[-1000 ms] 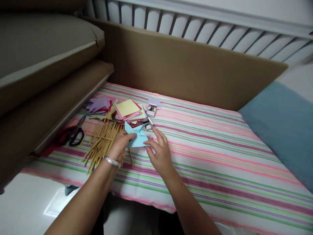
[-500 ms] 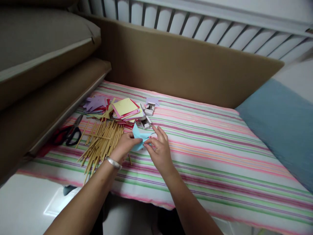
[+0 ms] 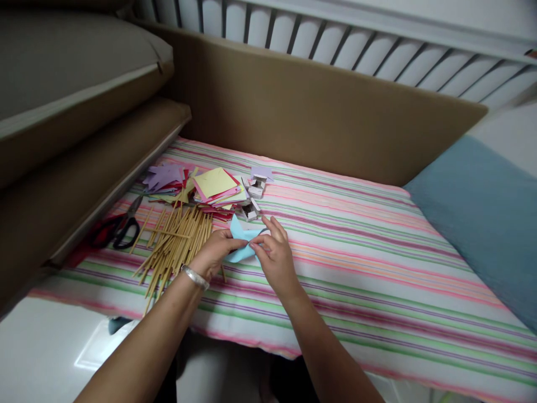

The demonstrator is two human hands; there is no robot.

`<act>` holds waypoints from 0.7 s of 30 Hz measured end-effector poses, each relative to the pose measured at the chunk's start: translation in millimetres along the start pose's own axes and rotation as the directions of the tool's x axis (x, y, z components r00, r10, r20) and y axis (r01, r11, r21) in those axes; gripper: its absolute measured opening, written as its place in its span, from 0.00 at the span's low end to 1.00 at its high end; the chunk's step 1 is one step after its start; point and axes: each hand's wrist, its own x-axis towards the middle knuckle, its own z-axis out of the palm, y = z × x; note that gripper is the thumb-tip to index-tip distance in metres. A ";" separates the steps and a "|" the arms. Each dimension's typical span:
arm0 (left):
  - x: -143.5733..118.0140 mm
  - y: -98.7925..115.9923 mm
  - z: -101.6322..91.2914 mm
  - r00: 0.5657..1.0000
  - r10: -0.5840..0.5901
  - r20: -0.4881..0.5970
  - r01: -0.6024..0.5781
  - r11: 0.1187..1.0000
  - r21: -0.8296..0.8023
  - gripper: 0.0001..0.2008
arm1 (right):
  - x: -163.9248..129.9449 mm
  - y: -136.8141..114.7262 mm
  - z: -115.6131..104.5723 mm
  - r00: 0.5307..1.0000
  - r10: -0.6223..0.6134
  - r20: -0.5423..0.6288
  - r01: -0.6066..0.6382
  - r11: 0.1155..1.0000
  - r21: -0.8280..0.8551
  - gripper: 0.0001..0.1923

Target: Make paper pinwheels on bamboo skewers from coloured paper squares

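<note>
Between my hands is a light blue paper pinwheel (image 3: 238,232), its blades curled in toward the middle. My left hand (image 3: 218,248) pinches it from the left, thumb pressed near the centre. From the right, my right hand (image 3: 272,250) is closed at the centre too, thumb and forefinger together and the other fingers raised. Whether a small pin sits between those fingertips is too small to tell. A heap of thin wooden sticks (image 3: 178,240) lies just left of my left hand. Behind the pinwheel are a stack of coloured paper squares (image 3: 216,183) and small opened boxes (image 3: 250,209).
Scissors (image 3: 121,226) with dark handles lie at the left, by the stacked brown cushions (image 3: 126,134). Purple cut paper (image 3: 164,178) is piled behind the sticks. A brown panel (image 3: 314,106) stands along the back of the striped cloth (image 3: 377,268); a blue surface (image 3: 474,212) bounds the right.
The pinwheel's blades have shifted and curl inward more around the centre. My fingertips have moved slightly right, staying closed at its middle.
</note>
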 end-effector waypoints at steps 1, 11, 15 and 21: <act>-0.2 0.1 0.1 1.000 -0.007 0.008 0.007 1.000 -0.013 0.09 | -0.2 0.0 0.2 1.000 0.010 -0.008 -0.010 1.000 0.006 0.05; -2.5 1.6 -2.3 0.993 -0.042 0.114 0.051 0.996 -0.074 0.09 | -0.2 -0.9 -1.8 0.996 0.085 -0.018 -0.083 0.994 0.071 0.03; -4.2 2.5 -0.9 0.984 -0.027 0.179 0.039 0.997 -0.064 0.11 | 0.4 -2.2 -1.2 0.989 0.139 -0.056 -0.132 0.984 0.119 0.03; -3.4 4.4 -1.9 0.982 -0.035 0.187 0.046 0.998 -0.054 0.13 | 0.2 -4.1 -0.8 0.952 0.293 -0.091 -0.255 0.920 0.297 0.24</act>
